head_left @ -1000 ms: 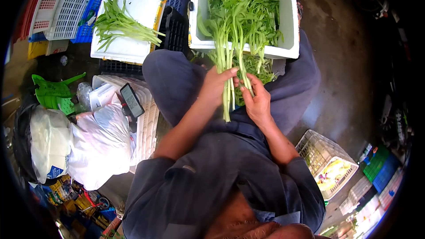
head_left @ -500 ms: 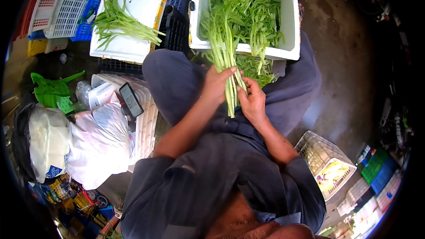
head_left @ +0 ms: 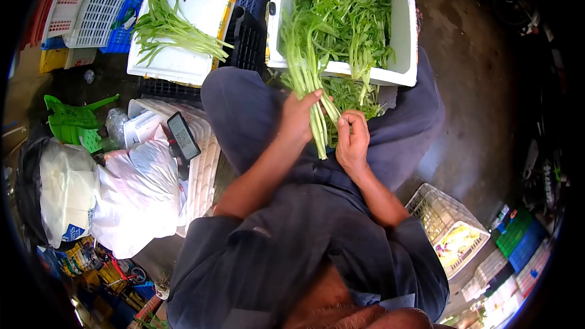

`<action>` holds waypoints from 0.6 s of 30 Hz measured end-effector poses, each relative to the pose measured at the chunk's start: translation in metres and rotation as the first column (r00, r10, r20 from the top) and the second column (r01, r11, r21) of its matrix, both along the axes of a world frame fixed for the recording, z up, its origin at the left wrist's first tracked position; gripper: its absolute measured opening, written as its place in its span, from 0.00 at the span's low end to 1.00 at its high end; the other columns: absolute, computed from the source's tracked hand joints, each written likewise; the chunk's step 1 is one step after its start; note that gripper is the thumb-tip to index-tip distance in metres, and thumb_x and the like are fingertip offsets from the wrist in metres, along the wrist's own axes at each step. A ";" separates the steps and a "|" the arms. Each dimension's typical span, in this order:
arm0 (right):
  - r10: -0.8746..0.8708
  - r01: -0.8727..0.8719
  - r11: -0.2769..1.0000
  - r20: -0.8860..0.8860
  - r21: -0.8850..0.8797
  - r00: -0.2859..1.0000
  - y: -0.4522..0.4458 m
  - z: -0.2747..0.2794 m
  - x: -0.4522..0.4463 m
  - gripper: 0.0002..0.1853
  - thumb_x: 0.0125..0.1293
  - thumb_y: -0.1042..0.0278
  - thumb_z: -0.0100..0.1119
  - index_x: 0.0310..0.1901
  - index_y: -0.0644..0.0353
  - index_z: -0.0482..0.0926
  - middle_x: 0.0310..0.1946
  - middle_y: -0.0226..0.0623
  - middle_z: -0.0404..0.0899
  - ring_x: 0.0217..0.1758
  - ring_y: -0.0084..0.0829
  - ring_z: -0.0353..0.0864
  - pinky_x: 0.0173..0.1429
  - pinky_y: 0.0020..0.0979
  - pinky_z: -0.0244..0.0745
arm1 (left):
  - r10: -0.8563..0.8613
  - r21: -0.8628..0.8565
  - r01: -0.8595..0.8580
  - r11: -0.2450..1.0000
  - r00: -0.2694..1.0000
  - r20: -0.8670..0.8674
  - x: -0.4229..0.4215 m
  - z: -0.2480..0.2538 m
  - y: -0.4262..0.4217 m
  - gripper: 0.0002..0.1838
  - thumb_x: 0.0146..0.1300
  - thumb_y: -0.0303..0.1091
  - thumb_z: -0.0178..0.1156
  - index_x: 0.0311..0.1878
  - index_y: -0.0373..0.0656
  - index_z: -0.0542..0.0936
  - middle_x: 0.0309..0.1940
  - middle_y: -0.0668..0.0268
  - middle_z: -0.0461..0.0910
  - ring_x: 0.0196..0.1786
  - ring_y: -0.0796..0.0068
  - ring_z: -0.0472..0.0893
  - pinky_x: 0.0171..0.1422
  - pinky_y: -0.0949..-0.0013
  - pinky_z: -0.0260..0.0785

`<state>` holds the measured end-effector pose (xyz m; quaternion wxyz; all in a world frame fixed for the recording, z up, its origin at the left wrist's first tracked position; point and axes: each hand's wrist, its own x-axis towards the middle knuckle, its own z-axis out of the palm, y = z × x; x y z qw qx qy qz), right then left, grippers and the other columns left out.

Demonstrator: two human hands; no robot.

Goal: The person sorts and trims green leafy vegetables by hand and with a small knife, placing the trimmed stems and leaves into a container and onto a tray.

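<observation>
Through the head view I see two hands at the centre: the left hand [head_left: 297,119] wraps its fingers around one bunch of greens [head_left: 297,64], leaves towards twelve o'clock, and the right hand [head_left: 353,144] pinches stems from that bunch. One foam box [head_left: 405,30] of greens sits near one o'clock; one loose bunch [head_left: 177,36] lies at eleven.

Pretty much blocked straight ahead by the foam box [head_left: 402,24], tbh. Hemmed in by knees [head_left: 226,94] either side. No slipping between left hand [head_left: 297,117] and right hand [head_left: 353,143], thanks to stems [head_left: 329,107] across the gap. Could swing wide over open floor [head_left: 472,103] out right.
</observation>
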<state>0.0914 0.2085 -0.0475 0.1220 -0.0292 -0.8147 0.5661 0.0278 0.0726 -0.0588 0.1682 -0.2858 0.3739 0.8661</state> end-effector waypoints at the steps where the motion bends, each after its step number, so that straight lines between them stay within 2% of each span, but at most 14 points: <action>1: 0.005 -0.006 1.000 -0.023 -0.026 1.000 0.001 0.000 0.004 0.02 0.71 0.80 0.57 0.43 0.68 0.76 0.41 0.48 0.78 0.44 0.43 0.80 0.52 0.38 0.75 | -0.001 0.019 0.000 1.000 0.999 0.044 -0.001 0.006 -0.001 0.12 0.71 0.26 0.61 0.55 0.38 0.76 0.40 0.56 0.84 0.40 0.62 0.86 0.43 0.60 0.83; 2: 0.012 -0.014 0.999 -0.046 -0.050 0.999 0.003 0.001 0.008 0.02 0.71 0.80 0.56 0.43 0.67 0.75 0.42 0.48 0.78 0.45 0.42 0.79 0.54 0.37 0.75 | -0.001 0.038 -0.003 0.999 0.996 0.087 -0.002 0.009 -0.001 0.11 0.71 0.26 0.61 0.55 0.38 0.77 0.40 0.55 0.84 0.39 0.62 0.86 0.42 0.61 0.83; 5: 0.039 -0.045 0.995 -0.067 -0.092 0.997 0.012 0.000 0.022 0.01 0.73 0.80 0.55 0.43 0.67 0.75 0.44 0.47 0.77 0.46 0.39 0.79 0.57 0.37 0.75 | 0.021 0.122 -0.027 0.992 0.998 0.053 -0.002 0.002 -0.007 0.10 0.71 0.28 0.63 0.52 0.37 0.79 0.38 0.55 0.85 0.38 0.62 0.86 0.42 0.62 0.83; 7: -0.017 0.005 0.974 -0.052 -0.226 0.999 0.019 0.004 0.030 0.02 0.75 0.81 0.51 0.44 0.66 0.74 0.45 0.44 0.76 0.48 0.33 0.78 0.67 0.40 0.74 | 0.049 0.100 -0.054 0.993 0.997 0.055 -0.005 0.004 -0.011 0.09 0.70 0.30 0.65 0.50 0.37 0.81 0.37 0.56 0.85 0.37 0.63 0.86 0.42 0.63 0.83; 9: -0.064 0.060 0.958 -0.003 -0.280 0.998 0.030 0.018 0.034 0.03 0.76 0.81 0.49 0.46 0.66 0.73 0.44 0.43 0.76 0.48 0.32 0.78 0.71 0.43 0.72 | 0.045 0.077 -0.055 0.996 0.991 0.129 -0.006 0.012 -0.011 0.10 0.69 0.30 0.65 0.50 0.37 0.81 0.37 0.56 0.85 0.37 0.63 0.86 0.42 0.64 0.83; 11: -0.068 0.059 0.962 -0.024 -0.268 0.997 0.041 0.031 0.038 0.03 0.76 0.80 0.49 0.46 0.66 0.74 0.45 0.43 0.76 0.45 0.31 0.78 0.70 0.43 0.73 | 0.008 0.116 -0.024 0.993 0.990 0.140 -0.004 0.009 -0.014 0.12 0.68 0.28 0.66 0.52 0.37 0.80 0.38 0.55 0.85 0.37 0.63 0.86 0.43 0.63 0.83; 13: -0.102 0.103 0.929 0.022 -0.356 0.995 0.050 0.045 0.048 0.03 0.77 0.79 0.49 0.46 0.65 0.73 0.46 0.44 0.75 0.45 0.30 0.78 0.70 0.43 0.73 | 0.035 0.098 -0.051 0.994 0.986 0.160 -0.005 0.010 -0.014 0.13 0.68 0.28 0.66 0.53 0.36 0.79 0.39 0.54 0.85 0.38 0.62 0.86 0.43 0.63 0.83; 14: -0.106 0.089 0.920 -0.026 -0.381 0.994 0.055 0.054 0.051 0.03 0.76 0.79 0.50 0.47 0.65 0.73 0.47 0.44 0.75 0.45 0.30 0.78 0.69 0.42 0.73 | 0.017 0.107 -0.031 0.994 0.992 0.126 -0.005 0.007 -0.016 0.13 0.68 0.28 0.66 0.53 0.36 0.78 0.40 0.53 0.85 0.38 0.62 0.86 0.44 0.63 0.83; 15: -0.118 0.091 0.933 -0.055 -0.348 0.991 0.059 0.061 0.053 0.02 0.75 0.79 0.51 0.44 0.66 0.74 0.45 0.44 0.76 0.47 0.30 0.79 0.67 0.43 0.75 | -0.002 0.117 -0.009 0.993 0.995 0.096 -0.004 0.003 -0.017 0.13 0.68 0.28 0.66 0.53 0.36 0.78 0.40 0.52 0.85 0.38 0.62 0.86 0.44 0.63 0.83; 17: -0.012 0.020 0.994 0.071 -0.110 0.997 0.075 0.068 0.059 0.03 0.73 0.79 0.54 0.44 0.68 0.77 0.45 0.46 0.79 0.47 0.34 0.82 0.62 0.40 0.77 | -0.025 0.117 0.014 0.993 0.996 0.086 -0.002 -0.001 -0.015 0.14 0.67 0.27 0.65 0.53 0.36 0.78 0.40 0.52 0.85 0.38 0.62 0.86 0.45 0.62 0.83; 18: 0.071 -0.077 0.996 0.157 0.036 0.985 0.076 0.070 0.054 0.05 0.72 0.79 0.56 0.46 0.69 0.79 0.46 0.47 0.80 0.47 0.37 0.83 0.60 0.39 0.78 | -0.023 0.105 0.013 0.994 0.995 0.101 -0.002 0.001 -0.015 0.13 0.67 0.27 0.65 0.53 0.36 0.78 0.40 0.52 0.85 0.38 0.62 0.86 0.45 0.63 0.83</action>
